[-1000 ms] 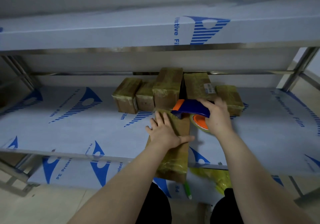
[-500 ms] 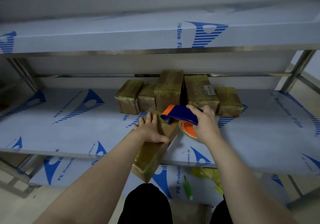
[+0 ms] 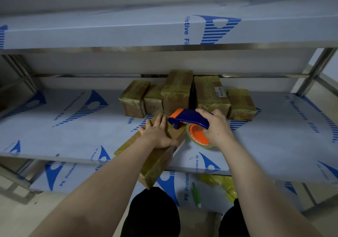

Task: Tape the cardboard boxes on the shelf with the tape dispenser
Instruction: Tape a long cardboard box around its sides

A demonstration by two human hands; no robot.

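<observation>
A long cardboard box (image 3: pixel 155 160) lies at an angle on the middle shelf (image 3: pixel 73 138), its near end sticking out over the shelf's front edge. My left hand (image 3: pixel 158 133) lies flat on the box's far half with straight fingers. My right hand (image 3: pixel 216 127) grips the blue and orange tape dispenser (image 3: pixel 188 118), whose orange-cored roll of clear tape (image 3: pixel 198 136) hangs just right of the box. The dispenser's nose touches the box top beside my left fingertips. Several taped boxes (image 3: pixel 177 92) stand in a row at the back of the shelf.
An upper shelf (image 3: pixel 128 29) in blue-printed protective film overhangs the work area. On the lower shelf lie a green pen (image 3: pixel 196 194) and yellow plastic (image 3: pixel 222 183). Steel uprights (image 3: pixel 314 70) stand at the right and left. My dark-clad knees (image 3: pixel 151 214) are at the bottom.
The long box has swung so its near end points left and forward. My left hand stayed on it while the dispenser shifted left with the box's far end.
</observation>
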